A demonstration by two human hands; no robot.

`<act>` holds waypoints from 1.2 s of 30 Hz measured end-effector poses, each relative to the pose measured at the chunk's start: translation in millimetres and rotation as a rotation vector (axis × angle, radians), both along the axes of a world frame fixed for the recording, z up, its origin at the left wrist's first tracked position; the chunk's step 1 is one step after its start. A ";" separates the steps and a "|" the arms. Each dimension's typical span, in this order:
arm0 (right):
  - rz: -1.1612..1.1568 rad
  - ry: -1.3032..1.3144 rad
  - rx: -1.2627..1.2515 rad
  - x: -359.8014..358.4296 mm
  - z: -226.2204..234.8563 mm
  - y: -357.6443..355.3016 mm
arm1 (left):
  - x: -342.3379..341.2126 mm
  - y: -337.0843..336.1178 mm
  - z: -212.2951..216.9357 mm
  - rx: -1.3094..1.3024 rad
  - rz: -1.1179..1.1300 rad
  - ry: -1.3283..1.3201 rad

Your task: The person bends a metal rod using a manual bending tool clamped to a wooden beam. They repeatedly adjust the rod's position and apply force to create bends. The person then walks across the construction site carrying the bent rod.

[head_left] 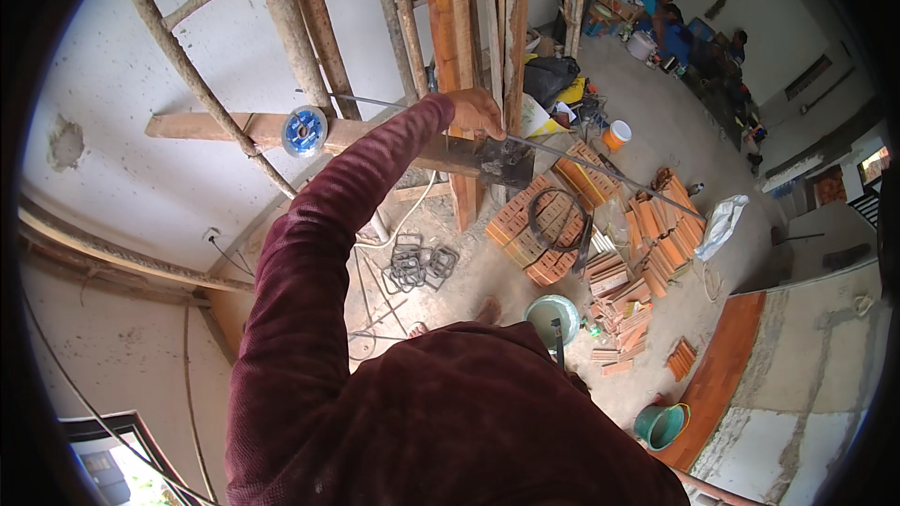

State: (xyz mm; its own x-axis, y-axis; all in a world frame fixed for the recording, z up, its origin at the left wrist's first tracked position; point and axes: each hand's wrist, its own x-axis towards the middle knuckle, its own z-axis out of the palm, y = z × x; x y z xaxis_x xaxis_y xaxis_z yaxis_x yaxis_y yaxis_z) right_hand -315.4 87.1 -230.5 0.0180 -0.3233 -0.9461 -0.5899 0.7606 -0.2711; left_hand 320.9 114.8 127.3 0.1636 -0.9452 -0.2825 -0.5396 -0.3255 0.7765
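Left hand [478,114] is over the end of the plank worktop [183,126], fingers curled in on a thin steel rod [609,171], thumb side not clear from here. Right hand [577,381] barely shows past my torso; can't tell its grip or whether it has the dark-handled tool [560,342] beside it. Rod crosses near the dark plate [511,169] at the plank end; can't tell if they touch. Looks like a lining-up step to me. Best done: grip close to the plate, settle the rod flat before loading it, check length against the bent steel loops [422,262] on the floor. Mind the long end: it hangs out past the brick stack [530,242] and would whip if the rod rolls. Other end runs near the blue cutting disc [305,131]; don't snag it.
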 end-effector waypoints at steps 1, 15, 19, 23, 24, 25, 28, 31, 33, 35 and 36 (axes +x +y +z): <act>-0.001 -0.003 0.000 0.0 -0.6 1.6 | -1.8 -2.9 -4.6 0.011 -0.003 -0.007; -0.015 -0.011 -0.008 -5.1 -4.8 5.3 | -26.1 -6.1 -17.0 -0.116 0.022 -0.324; 0.004 -0.006 -0.009 -2.2 -8.8 2.2 | -29.4 -9.0 -29.5 -0.233 0.038 -0.480; 0.034 -0.003 -0.014 -3.3 -10.7 -4.1 | -51.3 -7.2 -14.2 -0.185 0.070 -0.645; 0.050 -0.003 -0.016 -1.1 -11.6 -7.4 | -54.2 -7.0 -13.2 -0.133 0.090 -0.699; 0.054 -0.004 -0.020 -1.7 -12.3 -8.1 | -57.3 -7.0 -12.7 -0.084 0.099 -0.752; 0.068 -0.013 -0.034 -6.0 -13.8 -13.0 | -58.9 -4.8 -19.8 -0.209 0.126 -0.816; 0.086 -0.012 -0.049 -18.2 -17.6 -16.6 | -68.1 4.3 -15.0 -0.200 0.128 -0.829; 0.087 0.012 -0.075 -30.9 -11.5 -24.2 | -65.4 4.4 -27.9 -0.250 0.097 -0.824; 0.093 0.018 -0.078 -35.0 -10.2 -32.6 | -59.0 11.0 -29.6 -0.267 0.128 -0.755; 0.081 0.016 -0.078 -39.4 -10.8 -34.7 | -63.2 18.0 -16.7 -0.313 0.157 -0.734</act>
